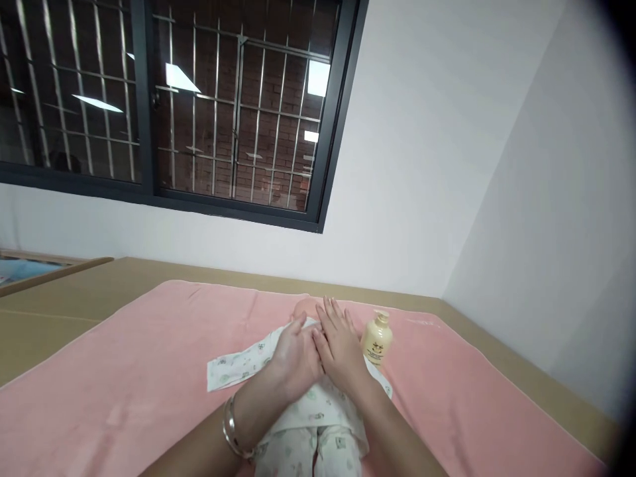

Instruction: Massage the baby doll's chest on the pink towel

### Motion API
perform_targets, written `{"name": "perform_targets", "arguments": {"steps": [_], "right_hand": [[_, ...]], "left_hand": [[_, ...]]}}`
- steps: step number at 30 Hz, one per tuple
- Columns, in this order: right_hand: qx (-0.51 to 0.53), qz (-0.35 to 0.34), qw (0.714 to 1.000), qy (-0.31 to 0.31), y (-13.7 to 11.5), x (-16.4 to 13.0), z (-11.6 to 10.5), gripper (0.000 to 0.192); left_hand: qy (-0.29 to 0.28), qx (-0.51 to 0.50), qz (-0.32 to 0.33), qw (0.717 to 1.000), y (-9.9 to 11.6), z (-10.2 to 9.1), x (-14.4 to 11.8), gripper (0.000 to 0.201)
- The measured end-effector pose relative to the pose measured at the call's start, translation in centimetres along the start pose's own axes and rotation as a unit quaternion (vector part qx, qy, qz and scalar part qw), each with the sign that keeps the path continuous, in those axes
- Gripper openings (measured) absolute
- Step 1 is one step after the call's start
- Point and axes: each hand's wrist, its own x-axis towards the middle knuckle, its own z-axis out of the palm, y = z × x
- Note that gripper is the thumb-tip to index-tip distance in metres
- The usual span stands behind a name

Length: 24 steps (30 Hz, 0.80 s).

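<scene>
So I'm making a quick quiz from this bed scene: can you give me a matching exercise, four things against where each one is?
Things:
1. cream pump bottle
2. silver bangle
3. pink towel
4. barred dark window

Places:
A. on the left wrist
B. in the wall, up behind the bed
C. standing just right of the right hand
D. spread under the doll's printed white clothing

Pairs: 1-C, 2-A, 3-D, 4-B

No legible text; bottle [377, 339] label unreadable.
</scene>
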Motion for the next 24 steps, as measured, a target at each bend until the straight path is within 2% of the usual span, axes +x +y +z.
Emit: {"name": "perform_targets", "arguments": {"steps": [2,3,4,6,8,11,14,16,18,21,24], "right_hand": [[0.028,0.070,0.995,-0.059,0.5,0.0,1.6,0.057],[0.040,0.085,0.992,-0.086,0.4,-0.3,2.5,0.059],[0.047,0.083,0.989,-0.111,0.1,-0.6,3.2,0.059],[0.045,0.037,0.987,-0.152,-0.7,-1.3,4.5,0.057],[0.038,-0.024,0.985,-0.166,-1.2,-1.6,5.2,0.055],[0.048,-0.076,0.986,-0.139,0.0,-1.2,5.7,0.054],[0.072,-0.013,0.989,-0.131,3.1,-0.2,6.3,0.049],[0.072,0.063,0.988,-0.124,5.0,0.3,6.8,0.049],[0.048,0.117,0.986,-0.106,5.9,0.3,7.3,0.053],[-0.016,0.145,0.985,-0.093,5.0,-0.3,7.6,0.054],[-0.075,0.136,0.980,-0.122,2.3,-1.3,7.0,0.054]], "left_hand": [[0.097,0.006,0.019,0.995,1.3,-1.4,0.8,0.048],[0.144,0.022,0.055,0.988,1.7,-2.2,1.4,0.041],[0.181,0.050,0.103,0.977,1.7,-3.1,2.1,0.035],[0.213,0.135,0.210,0.945,1.3,-5.0,3.6,0.024],[0.218,0.244,0.276,0.904,0.3,-6.7,5.0,0.019],[0.208,0.401,0.301,0.840,-1.3,-8.9,6.5,0.022],[0.195,0.492,0.332,0.781,-2.9,-10.3,7.3,0.025],[0.206,0.508,0.346,0.761,-3.7,-10.7,7.5,0.027],[0.212,0.528,0.342,0.748,-4.2,-11.0,7.6,0.029],[0.208,0.580,0.324,0.718,-4.4,-11.3,7.6,0.033],[0.213,0.614,0.297,0.699,-3.9,-11.8,8.0,0.036]]}}
